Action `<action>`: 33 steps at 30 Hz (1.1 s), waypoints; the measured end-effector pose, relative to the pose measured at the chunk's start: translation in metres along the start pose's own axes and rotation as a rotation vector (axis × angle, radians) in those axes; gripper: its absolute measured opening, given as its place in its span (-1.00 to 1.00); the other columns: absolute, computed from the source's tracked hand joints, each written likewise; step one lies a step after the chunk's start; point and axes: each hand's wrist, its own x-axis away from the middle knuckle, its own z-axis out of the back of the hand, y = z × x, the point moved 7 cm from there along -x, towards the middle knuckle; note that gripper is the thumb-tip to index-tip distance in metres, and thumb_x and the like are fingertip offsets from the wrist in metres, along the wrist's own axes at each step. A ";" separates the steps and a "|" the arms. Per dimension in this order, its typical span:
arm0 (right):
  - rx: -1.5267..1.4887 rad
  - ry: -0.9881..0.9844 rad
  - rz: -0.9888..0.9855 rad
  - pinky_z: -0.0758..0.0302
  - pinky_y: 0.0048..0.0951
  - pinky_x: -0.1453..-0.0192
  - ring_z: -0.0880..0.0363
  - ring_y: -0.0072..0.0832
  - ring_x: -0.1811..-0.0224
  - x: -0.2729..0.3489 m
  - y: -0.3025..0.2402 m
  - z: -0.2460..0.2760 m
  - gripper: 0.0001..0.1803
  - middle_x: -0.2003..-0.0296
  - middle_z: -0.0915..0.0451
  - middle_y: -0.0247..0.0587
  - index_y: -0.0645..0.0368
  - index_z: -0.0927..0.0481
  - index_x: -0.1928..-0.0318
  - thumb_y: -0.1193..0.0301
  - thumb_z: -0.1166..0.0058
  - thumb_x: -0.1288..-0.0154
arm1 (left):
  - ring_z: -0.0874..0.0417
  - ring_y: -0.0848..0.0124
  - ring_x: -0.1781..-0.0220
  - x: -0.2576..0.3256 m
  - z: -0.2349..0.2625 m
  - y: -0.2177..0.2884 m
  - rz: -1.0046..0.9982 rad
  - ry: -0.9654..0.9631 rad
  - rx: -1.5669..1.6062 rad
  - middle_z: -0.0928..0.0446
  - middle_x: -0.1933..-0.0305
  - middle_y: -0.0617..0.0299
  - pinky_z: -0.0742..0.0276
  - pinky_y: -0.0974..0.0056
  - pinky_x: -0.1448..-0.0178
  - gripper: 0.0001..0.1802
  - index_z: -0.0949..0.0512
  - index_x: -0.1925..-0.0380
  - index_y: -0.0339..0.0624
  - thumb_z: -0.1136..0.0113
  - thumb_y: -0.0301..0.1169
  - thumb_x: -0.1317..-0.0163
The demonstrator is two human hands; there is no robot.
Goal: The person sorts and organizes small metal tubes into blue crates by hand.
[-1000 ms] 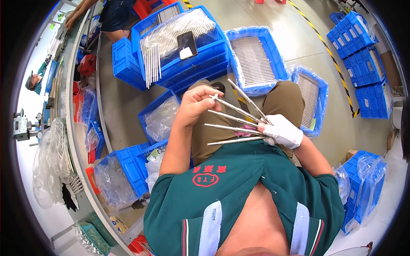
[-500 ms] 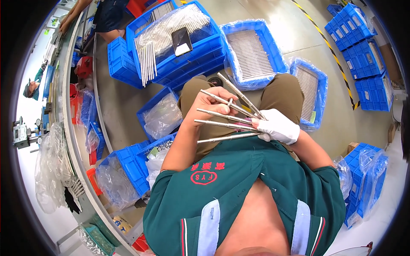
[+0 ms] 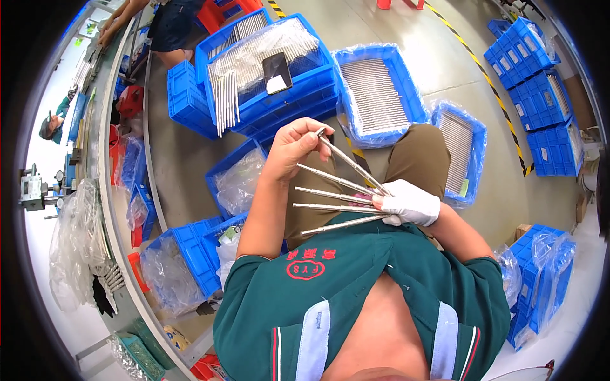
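In my right hand [image 3: 410, 204], which wears a white glove, several slim stepped metal rods [image 3: 332, 207] are gripped by one end and fan out to the left. My bare left hand [image 3: 297, 149] is closed, thumb and fingers pinching a small dark metal piece [image 3: 320, 132] at the free tip of the uppermost rod [image 3: 356, 164]. Whether this piece is a ring or a plug I cannot tell, as the fingers partly cover it. The other rods' free ends stick out below my left hand, untouched by it.
Ahead stand stacked blue crates [image 3: 279, 101] with rods, plastic wrap and a phone [image 3: 277, 72] on top. Lined blue crates of rods [image 3: 375, 95] sit right of them. A workbench [image 3: 121, 254] runs along the left. More crates [image 3: 537, 127] are stacked at far right.
My left hand has shifted with the small metal piece from partway along one rod to the tip of the uppermost rod. The fan of rods has tilted and lowered slightly.
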 end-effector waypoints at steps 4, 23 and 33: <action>0.022 -0.006 0.030 -0.10 -0.62 0.65 -0.14 -0.73 0.71 -0.001 0.005 0.004 -0.71 0.70 -0.25 -0.50 0.19 -0.42 0.42 0.21 -0.05 -0.22 | -0.58 0.39 0.45 0.001 0.001 0.000 -0.002 -0.084 -0.017 -0.54 0.44 0.12 -0.48 0.37 0.32 -0.62 -0.49 0.23 -0.37 -0.24 -0.26 -0.09; -0.026 -0.071 0.023 -0.06 -0.64 0.64 -0.08 -0.76 0.68 0.000 -0.009 -0.010 -0.70 0.66 -0.19 -0.51 0.14 -0.34 0.48 0.21 0.01 -0.26 | -0.63 0.40 0.33 0.001 -0.045 -0.026 0.161 -0.264 0.130 -0.59 0.37 0.13 -0.55 0.38 0.22 -0.69 -0.54 0.23 -0.36 -0.30 -0.56 0.05; -0.231 -0.198 0.071 0.02 -0.65 0.69 -0.06 -0.74 0.74 -0.006 0.008 0.000 -0.70 0.70 -0.18 -0.49 0.15 -0.37 0.38 0.17 -0.04 -0.25 | -0.50 0.44 0.45 -0.002 0.030 0.034 -0.215 0.068 -0.098 -0.48 0.48 0.19 -0.44 0.39 0.31 -0.56 -0.42 0.17 -0.41 -0.12 -0.18 -0.20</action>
